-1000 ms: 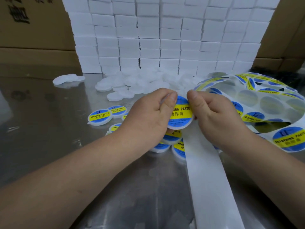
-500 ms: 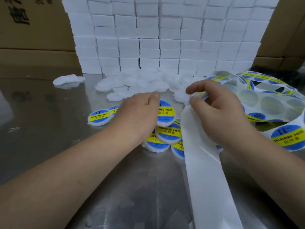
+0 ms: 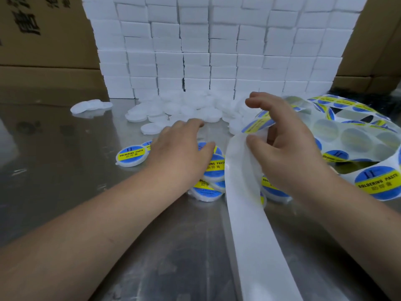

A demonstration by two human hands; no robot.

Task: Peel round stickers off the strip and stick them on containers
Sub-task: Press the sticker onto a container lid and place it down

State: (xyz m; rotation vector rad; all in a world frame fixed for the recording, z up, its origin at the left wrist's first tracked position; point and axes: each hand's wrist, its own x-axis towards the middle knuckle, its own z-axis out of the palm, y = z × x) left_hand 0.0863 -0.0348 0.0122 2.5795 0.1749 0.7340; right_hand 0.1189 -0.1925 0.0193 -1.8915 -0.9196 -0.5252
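A wall of stacked boxes stands at the far side of the worktop, with cartons behind it at the far left and far right. Loose unlabelled containers lie against the foot of the boxes, and a small heap sits apart to their left. Nearer, in the middle, labelled containers overlap in a cluster, with one labelled container to the left. The sticker strip coils on the right, and its bare backing runs over the cluster's right side to the near edge.
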